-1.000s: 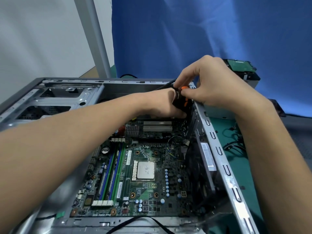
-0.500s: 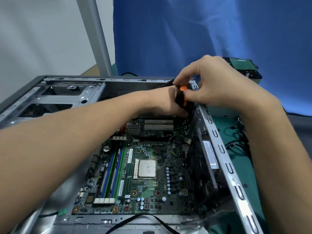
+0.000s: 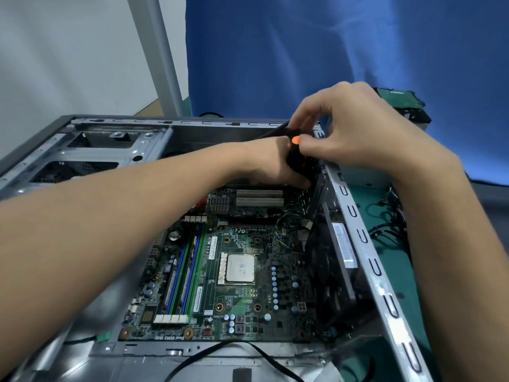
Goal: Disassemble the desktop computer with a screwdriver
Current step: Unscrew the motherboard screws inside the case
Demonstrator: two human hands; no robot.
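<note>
The open desktop case (image 3: 366, 260) lies on its side, its green motherboard (image 3: 239, 271) with a bare CPU facing up. At the case's far right corner stands a black screwdriver with an orange cap (image 3: 295, 150), its tip hidden. My left hand (image 3: 272, 164) reaches across the case and is wrapped around the screwdriver's handle. My right hand (image 3: 355, 133) comes from the right, fingertips pinching the orange top of the handle. A black fan (image 3: 327, 274) sits against the right wall inside the case.
An empty metal drive cage (image 3: 91, 153) fills the case's far left. A removed hard drive (image 3: 399, 103) rests beyond the case at the right. Loose black cables (image 3: 385, 221) lie on the green mat beside the right wall. A blue cloth hangs behind.
Both hands stay at the same corner on the screwdriver. My right fingers have shifted slightly on the orange cap, and the camera view has moved a little.
</note>
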